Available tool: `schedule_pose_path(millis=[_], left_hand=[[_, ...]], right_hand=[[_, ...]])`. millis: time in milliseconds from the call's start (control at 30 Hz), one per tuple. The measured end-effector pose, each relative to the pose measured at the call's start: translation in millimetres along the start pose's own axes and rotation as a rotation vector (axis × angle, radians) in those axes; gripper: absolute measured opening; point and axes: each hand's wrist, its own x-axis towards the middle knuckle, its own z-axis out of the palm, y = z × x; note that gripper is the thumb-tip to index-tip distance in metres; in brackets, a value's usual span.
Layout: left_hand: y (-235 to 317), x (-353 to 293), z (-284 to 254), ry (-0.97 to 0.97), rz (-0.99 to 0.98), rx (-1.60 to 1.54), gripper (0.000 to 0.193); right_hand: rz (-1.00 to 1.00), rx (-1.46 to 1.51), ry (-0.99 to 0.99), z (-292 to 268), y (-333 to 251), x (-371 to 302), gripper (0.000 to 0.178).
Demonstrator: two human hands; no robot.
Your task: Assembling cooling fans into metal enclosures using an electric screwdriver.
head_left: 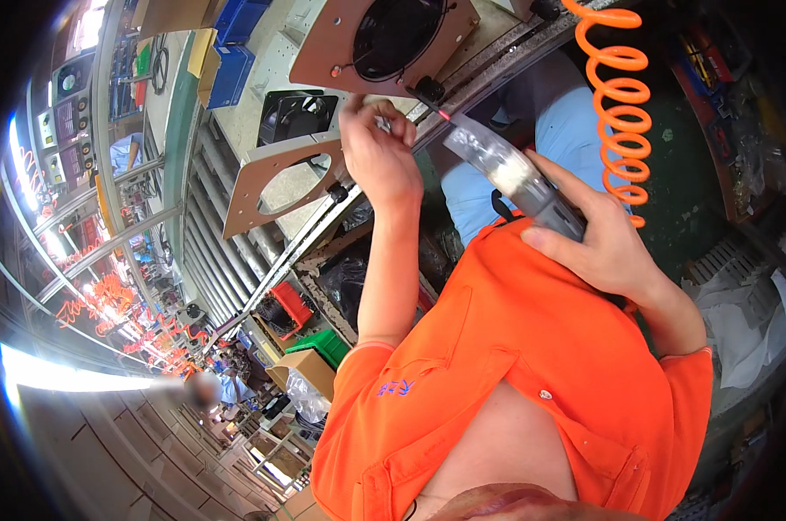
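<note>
My right hand [601, 230] is wrapped round a power screwdriver [506, 165] with a silver body and dark grey grip. Its thin dark bit, red at the collar, points at the black round foot [426, 89] on a brown panel [332, 43] with a large round opening. Whether the bit touches the foot I cannot tell. Beside that panel's lower edge is my left hand [380, 152], fingers curled together; anything small between them is hidden. A second brown panel [245, 191], with a round hole and black foot, stands just left of my left wrist. Behind it is a black square fan [297, 115].
An orange coiled hose [618, 95] hangs at the right. A roller conveyor [219, 208] runs along the left, past blue boxes [228, 69]. Below the bench edge are a red bin [290, 306], a green bin [323, 347] and a cardboard box [304, 369].
</note>
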Motion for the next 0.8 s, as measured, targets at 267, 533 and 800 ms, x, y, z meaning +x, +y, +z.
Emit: schedule_pose_path(millis=[267,533,800], left_hand=[[-12.6,-28.1,-21.9,-0.161,-0.622,-0.179,0.026],[-30.2,-12.8,-4.8,-0.233,-0.608,0.057,0.031],[-2.8,-18.8,15.8,-0.17,-0.589,-0.125,0.037]], right_hand=[[0.008,-0.151,-0.066,-46.5,2.6,-41.5,0.078],[0.124,-0.096,-0.089,-68.9,0.6,-52.6,0.083],[0.099,-0.114,-0.142,-78.0,6.6,-48.8,0.086]])
